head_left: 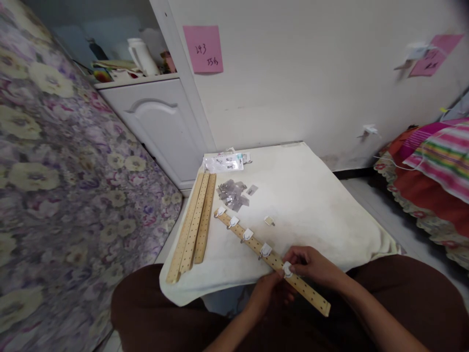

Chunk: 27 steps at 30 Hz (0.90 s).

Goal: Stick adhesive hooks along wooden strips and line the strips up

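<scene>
A perforated wooden strip (pixel 309 292) lies diagonally, its far end on the cloth and its near end past the table's front edge. Several white tags with small metal pieces are spaced along it, such as the tag (pixel 266 250) near its middle. My left hand (pixel 266 293) is closed around the strip's edge from below, its thumb by the nearest white tag (pixel 287 269). Fingers and thumb of my right hand (pixel 313 264) pinch that same tag against the strip. A small cream piece (pixel 269 221) lies just beyond on the cloth.
More perforated wooden strips (pixel 194 225) lie along the table's left side. Small clear packets (pixel 232 194) are heaped beside them. Flat clear packaging (pixel 223 163) rests at the back edge of the cloth-covered table (pixel 311 195). A floral curtain (pixel 73 195) hangs on the left.
</scene>
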Tool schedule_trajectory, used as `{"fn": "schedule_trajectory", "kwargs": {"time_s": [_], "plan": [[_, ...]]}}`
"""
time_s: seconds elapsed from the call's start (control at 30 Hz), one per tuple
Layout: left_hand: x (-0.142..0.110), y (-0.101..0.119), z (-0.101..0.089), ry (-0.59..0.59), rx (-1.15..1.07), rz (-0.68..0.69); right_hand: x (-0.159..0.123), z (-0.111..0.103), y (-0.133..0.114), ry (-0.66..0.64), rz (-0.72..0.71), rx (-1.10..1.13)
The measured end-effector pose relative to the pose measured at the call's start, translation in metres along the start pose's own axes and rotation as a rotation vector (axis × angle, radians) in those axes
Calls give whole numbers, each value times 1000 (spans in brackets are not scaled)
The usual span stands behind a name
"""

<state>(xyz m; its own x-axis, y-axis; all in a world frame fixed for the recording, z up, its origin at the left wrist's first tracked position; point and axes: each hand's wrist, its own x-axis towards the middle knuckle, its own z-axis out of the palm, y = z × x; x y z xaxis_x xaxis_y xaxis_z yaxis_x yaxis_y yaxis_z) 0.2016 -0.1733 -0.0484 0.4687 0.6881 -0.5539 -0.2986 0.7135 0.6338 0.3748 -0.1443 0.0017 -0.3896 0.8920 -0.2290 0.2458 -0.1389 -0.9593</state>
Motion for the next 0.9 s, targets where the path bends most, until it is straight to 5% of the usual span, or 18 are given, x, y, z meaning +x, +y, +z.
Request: {"fn": "schedule_trajectory", "kwargs": {"time_s": [0.9], "plan": [[-4,2,3,-20,-22,8,-2,-3,1,-65,-40,45]]}}
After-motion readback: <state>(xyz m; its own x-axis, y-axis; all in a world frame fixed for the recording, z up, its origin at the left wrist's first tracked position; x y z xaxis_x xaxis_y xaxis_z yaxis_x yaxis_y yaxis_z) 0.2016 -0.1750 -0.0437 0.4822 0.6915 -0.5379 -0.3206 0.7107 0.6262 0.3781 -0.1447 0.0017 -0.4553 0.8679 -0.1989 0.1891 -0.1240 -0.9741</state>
